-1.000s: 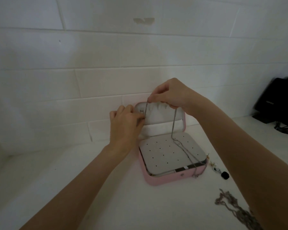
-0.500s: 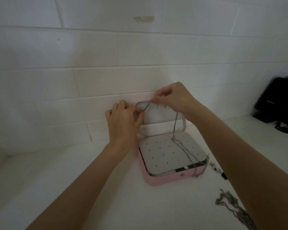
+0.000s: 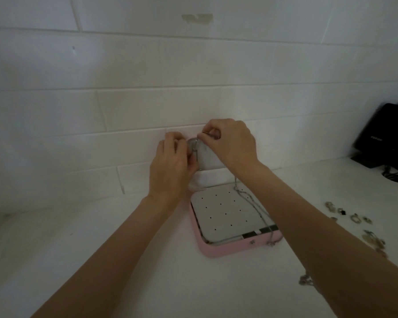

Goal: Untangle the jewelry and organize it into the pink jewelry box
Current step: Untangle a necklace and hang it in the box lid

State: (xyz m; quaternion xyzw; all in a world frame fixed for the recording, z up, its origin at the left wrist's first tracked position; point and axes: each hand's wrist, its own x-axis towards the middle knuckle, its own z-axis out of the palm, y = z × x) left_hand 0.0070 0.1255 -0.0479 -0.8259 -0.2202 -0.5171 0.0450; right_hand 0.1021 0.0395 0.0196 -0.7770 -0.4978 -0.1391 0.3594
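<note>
The pink jewelry box (image 3: 230, 250) stands open against the wall, its white perforated tray facing up and its lid upright. My left hand (image 3: 170, 166) holds the left top corner of the lid. My right hand (image 3: 230, 143) pinches the end of a silver chain necklace (image 3: 251, 203) at the lid's top edge. The chain hangs down behind my right wrist, trails over the tray and drops over the box's front right corner.
Several small earrings and rings (image 3: 352, 216) lie on the white table right of the box. A tangled chain (image 3: 306, 280) shows under my right forearm. A black device (image 3: 386, 136) with cables stands at the far right by the wall.
Both hands have closed together at the top left corner of the lid. The chain's upper end has dropped lower and nearer the lid. The view has shifted, showing more loose jewelry at right.
</note>
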